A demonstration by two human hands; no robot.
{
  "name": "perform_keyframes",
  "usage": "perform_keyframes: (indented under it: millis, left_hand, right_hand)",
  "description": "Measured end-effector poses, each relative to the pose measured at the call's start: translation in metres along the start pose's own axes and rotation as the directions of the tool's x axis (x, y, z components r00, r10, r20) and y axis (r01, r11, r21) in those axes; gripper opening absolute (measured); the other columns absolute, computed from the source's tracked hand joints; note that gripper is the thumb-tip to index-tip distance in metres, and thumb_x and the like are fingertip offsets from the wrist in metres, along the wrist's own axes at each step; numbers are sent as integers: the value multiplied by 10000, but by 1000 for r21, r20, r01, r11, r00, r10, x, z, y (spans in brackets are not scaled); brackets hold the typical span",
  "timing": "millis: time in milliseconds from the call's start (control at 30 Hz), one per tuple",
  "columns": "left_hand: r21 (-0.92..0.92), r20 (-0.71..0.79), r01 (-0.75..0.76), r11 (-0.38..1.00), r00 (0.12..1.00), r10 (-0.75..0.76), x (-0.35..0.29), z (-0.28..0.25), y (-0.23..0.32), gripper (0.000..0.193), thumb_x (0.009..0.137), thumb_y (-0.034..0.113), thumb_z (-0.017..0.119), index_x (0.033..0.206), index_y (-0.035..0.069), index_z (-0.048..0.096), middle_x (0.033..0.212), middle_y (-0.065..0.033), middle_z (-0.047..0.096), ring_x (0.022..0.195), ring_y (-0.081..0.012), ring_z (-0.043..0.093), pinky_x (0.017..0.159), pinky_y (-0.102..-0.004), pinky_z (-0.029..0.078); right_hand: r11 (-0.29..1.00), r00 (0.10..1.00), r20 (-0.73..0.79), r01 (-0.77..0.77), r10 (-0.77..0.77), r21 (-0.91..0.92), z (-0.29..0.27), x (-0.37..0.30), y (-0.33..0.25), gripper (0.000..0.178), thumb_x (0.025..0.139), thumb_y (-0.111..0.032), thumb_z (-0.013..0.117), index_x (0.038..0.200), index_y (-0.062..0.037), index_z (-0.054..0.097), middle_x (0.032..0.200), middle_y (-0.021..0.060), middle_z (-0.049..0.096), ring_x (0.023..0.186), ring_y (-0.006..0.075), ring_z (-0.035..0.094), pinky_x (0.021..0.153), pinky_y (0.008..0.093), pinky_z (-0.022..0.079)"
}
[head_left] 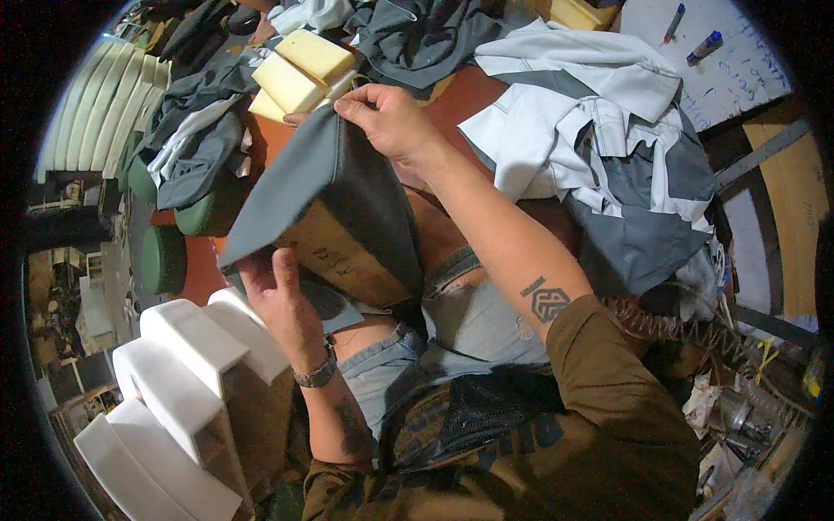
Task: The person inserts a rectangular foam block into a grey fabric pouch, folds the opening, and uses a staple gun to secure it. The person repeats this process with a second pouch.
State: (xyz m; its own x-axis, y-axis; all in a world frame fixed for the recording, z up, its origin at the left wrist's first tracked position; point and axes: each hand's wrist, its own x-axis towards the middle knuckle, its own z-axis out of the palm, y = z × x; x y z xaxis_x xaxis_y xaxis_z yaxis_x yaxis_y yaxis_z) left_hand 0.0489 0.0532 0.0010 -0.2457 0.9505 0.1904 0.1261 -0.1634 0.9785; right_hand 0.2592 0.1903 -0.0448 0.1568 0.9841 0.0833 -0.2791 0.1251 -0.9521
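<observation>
Grey cover [291, 187] is lying over a tan-faced block [343, 252] at the centre of the frame, just above the person's jeans [491, 317]. Nearer the middle left, the left hand [282, 291] is reaching under the cover's lower corner, its thumb standing up before the tan face; its fingers are partly hiding, so I cannot tell how tight that grip is. Farther up, the right hand [387, 122] is pinching the cover's top corner in a narrow grip — thumb against fingers, fabric between them.

For handling this well, I would be keeping the seam running straight along the block's edge and sharing the tension between both corners — a hard tug at one alone could be twisting the cloth.

White moulded pieces [178, 369] are filling the lower left. Beyond, on the orange-red bench [473, 97], white-and-grey fabric pieces [591, 130] are spreading across the upper right, while yellow foam blocks [291, 82] and dark fabric [426, 35] are lying at top centre. Pale cushions [100, 108] are standing in a row at the upper left.
</observation>
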Motion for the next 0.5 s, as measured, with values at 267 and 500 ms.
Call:
perform_keyframes:
  millis: [267,500]
  left_hand:
    - [257,136,-96,962,989,62,14,24,24,315,923,140,831,1150,-45,713,1078,-47,747,959,-139,660,906,-278,510]
    - [148,166,-57,987,986,32,12,41,16,234,856,86,868,1012,-61,772,963,-62,789,844,-91,660,768,-273,516]
  right_hand:
    - [988,999,49,17,-10,-155,-14,0,-8,296,997,-264,738,1092,16,741,972,34,740,881,101,632,816,270,510]
    - [953,994,83,98,-77,-286,-22,4,-8,277,1006,-245,729,1091,19,730,961,42,739,864,100,632,804,280,517]
